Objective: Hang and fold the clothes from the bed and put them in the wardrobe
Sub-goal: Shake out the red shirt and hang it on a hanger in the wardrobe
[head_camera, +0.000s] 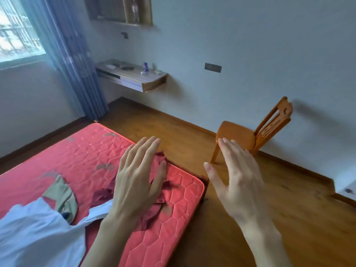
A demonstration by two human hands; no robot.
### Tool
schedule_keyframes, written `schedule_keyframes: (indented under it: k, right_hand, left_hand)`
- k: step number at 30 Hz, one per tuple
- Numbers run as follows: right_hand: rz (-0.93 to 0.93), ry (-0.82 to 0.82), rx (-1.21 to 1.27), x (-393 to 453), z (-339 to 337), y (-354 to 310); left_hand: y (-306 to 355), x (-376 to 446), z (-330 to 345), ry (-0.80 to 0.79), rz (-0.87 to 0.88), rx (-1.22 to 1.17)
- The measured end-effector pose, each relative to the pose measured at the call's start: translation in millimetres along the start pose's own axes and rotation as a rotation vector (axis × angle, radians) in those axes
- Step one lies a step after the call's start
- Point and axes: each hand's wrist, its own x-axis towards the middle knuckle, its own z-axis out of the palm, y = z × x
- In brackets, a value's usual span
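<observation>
A red quilted mattress [81,162] fills the lower left. On it lie a white garment [36,232] at the near left, an olive green garment [63,197] partly under the white one, and a crumpled dark red garment [102,195] near the mattress corner. My left hand [136,180] hovers over the dark red garment with straight, spread fingers and holds nothing. Over the wooden floor beside the bed, my right hand [237,178] is raised, fingers straight, also empty.
A wooden chair [256,132] stands against the wall on the right. A wall-mounted shelf [133,76] carries small items, with a blue curtain [71,60] and window to its left. Wooden floor [279,218] runs along the bed's right side.
</observation>
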Motion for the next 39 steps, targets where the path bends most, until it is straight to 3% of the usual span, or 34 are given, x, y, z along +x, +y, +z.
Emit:
schedule_keyframes:
  k: [18, 28, 39]
  right_hand:
    - [-0.39, -0.316, 0.398, 101, 189, -123]
    - [-0.46, -0.473, 0.477, 120, 301, -120]
    - [-0.271, -0.628, 0.339, 79, 409, -81]
  left_hand:
    - [-172, -49, -51, 0.161, -0.501, 0.343]
    - [-236, -66, 16, 0.105, -0.6, 0.345]
    - [-304, -131, 128, 0.012, -0.72, 0.112]
